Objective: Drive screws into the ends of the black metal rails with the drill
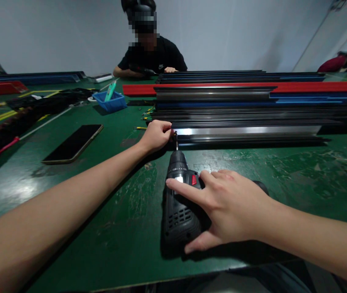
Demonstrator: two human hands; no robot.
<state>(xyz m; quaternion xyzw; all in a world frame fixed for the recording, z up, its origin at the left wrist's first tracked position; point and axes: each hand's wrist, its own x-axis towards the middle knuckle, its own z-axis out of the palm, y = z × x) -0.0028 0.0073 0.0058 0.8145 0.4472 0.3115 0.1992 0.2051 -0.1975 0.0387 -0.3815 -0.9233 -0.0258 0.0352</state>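
A black cordless drill [178,203] lies on its side on the green table, its bit pointing away from me. My right hand [231,203] is wrapped over its body and handle, with the index finger stretched along the top. The bit's tip [176,140] meets a small dark piece at the left end of a silver and black metal profile [247,131]. Right beside that tip, my left hand [158,136] is closed at the profile's end, fingers curled in. What those fingers pinch is hidden.
More long profiles, black, blue and red [298,87], lie stacked behind, with short yellow-green wires at their left ends. Leftward are a phone [74,143], a blue basket [110,101] holding a teal tool, and dark cable bundles [36,108]. Across the table [124,252] sits a person [158,53].
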